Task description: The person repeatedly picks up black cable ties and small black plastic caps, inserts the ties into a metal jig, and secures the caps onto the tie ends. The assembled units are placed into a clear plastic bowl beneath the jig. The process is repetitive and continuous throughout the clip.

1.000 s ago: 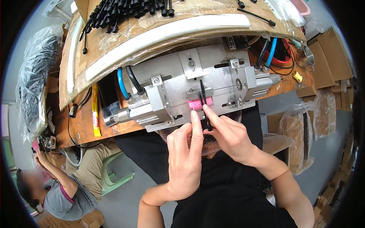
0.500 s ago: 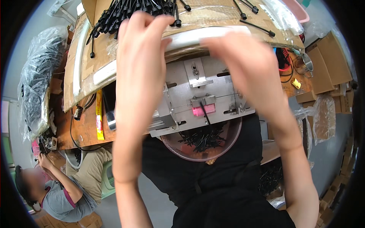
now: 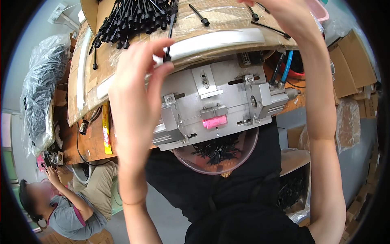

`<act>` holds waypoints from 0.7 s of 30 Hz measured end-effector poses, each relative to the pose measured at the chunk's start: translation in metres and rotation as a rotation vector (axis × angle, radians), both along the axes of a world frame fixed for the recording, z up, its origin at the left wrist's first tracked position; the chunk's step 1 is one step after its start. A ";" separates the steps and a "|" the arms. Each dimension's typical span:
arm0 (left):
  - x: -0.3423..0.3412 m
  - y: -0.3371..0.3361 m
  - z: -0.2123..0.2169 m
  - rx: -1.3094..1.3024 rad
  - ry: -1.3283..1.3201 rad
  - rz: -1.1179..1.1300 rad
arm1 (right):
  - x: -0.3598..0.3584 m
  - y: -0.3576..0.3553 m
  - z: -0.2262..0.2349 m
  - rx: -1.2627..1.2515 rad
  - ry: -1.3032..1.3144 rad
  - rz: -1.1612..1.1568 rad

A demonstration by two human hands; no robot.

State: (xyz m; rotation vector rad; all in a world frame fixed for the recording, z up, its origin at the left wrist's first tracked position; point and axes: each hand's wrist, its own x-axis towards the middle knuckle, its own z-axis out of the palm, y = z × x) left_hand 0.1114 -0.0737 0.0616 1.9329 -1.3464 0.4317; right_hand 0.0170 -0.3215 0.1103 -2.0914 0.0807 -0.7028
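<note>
My left hand (image 3: 136, 81) is closed, with thumb and fingertips pinching a thin black rod (image 3: 171, 31) near its thicker capped end. The rod stands nearly upright in front of the cardboard edge. At the upper right, my right hand (image 3: 290, 18) reaches over the cardboard beside a few loose black rods (image 3: 254, 15); its fingers are largely cut off by the picture's edge. Between my arms lies a metal fixture (image 3: 185, 75) with a small clamp and a pink block (image 3: 215, 121). A heap of capped black rods (image 3: 136, 16) lies beyond my left hand.
A cardboard-covered surface (image 3: 227, 22) with white padded strips rises behind the fixture. Below the fixture, a bowl (image 3: 243, 159) holds many thin black pieces. At left are a yellow packet (image 3: 106, 130), a plastic-wrapped bundle (image 3: 38, 93) and a seated co-worker (image 3: 73, 215).
My right hand has moved up and right across the cardboard. My left hand has come down toward me with a rod in it. The black stick at the pink block is gone from there.
</note>
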 end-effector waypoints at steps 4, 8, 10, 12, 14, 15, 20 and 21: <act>-0.082 0.043 -0.056 0.101 0.016 0.102 | -0.051 0.032 -0.024 0.112 -0.178 -0.019; -0.133 0.044 -0.086 0.303 0.043 0.082 | -0.091 0.065 -0.051 0.241 -0.141 -0.002; -0.134 0.035 -0.096 0.359 0.019 0.093 | -0.097 0.075 -0.054 0.263 -0.172 0.017; -0.137 0.033 -0.096 0.381 0.035 0.075 | -0.100 0.081 -0.054 0.259 -0.216 -0.001; -0.137 0.031 -0.095 0.396 0.032 0.069 | -0.108 0.086 -0.056 0.252 -0.250 -0.066; -0.136 0.031 -0.094 0.403 0.040 0.062 | -0.112 0.090 -0.057 0.231 -0.234 -0.096; -0.133 0.037 -0.093 0.439 0.109 0.060 | -0.121 0.127 -0.095 0.015 -0.135 -0.195; -0.133 0.036 -0.090 0.434 0.151 0.044 | -0.127 0.134 -0.103 -0.101 -0.060 -0.197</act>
